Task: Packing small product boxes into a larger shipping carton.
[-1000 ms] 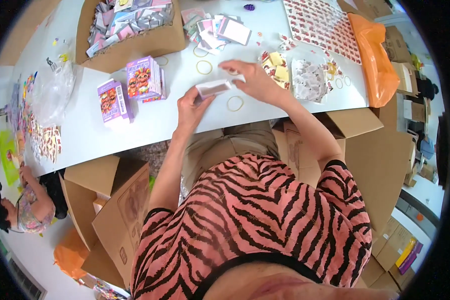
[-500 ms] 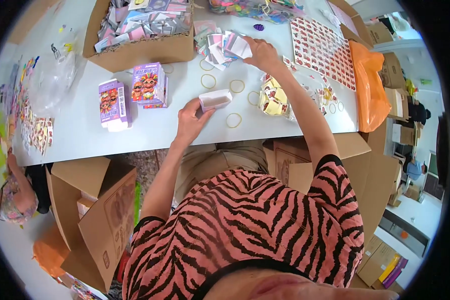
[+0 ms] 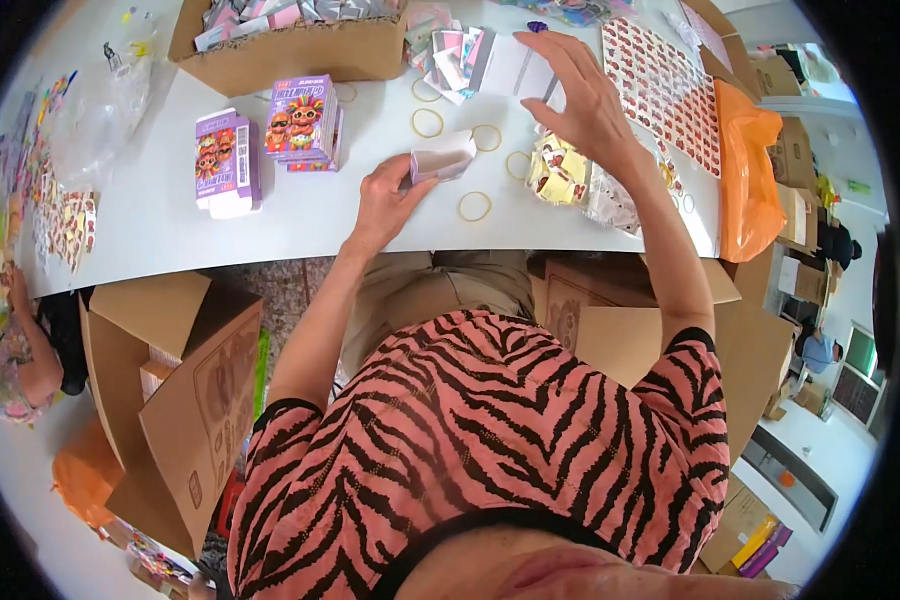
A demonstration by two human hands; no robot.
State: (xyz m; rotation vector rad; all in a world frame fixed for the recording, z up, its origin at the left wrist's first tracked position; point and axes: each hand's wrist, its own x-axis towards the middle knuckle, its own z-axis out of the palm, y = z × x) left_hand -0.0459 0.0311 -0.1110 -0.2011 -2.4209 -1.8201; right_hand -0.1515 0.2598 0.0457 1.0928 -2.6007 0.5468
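Observation:
My left hand [image 3: 388, 205] is closed around a small white-and-lilac carton [image 3: 444, 157], whose open side shows a bare pale inside. Farther right, my right hand [image 3: 592, 105] has its fingers and thumb spread apart. It reaches over a flat silver-white packet [image 3: 515, 68] at the right end of a fanned pile of small pink, white and grey packets [image 3: 453, 62]. Whether the fingertips touch that packet, I cannot tell. Yellow rubber bands [image 3: 474, 207] lie around the carton. Close below my right wrist is a bundle of yellow printed cards [image 3: 557, 170].
Purple printed boxes are stacked [image 3: 305, 120] on the left, beside another purple box [image 3: 227, 165]. A cardboard box [image 3: 300, 65] full of packets stands behind. Sticker sheets [image 3: 660, 90] and an orange bag [image 3: 750, 170] lie right. Open cartons [image 3: 200, 410] flank my lap; a person sits far left.
My right hand has opened from its closed hold on the packets' edge, and a silver-white packet now shows between thumb and fingers. The left hand still holds the carton. The whole view has shifted slightly.

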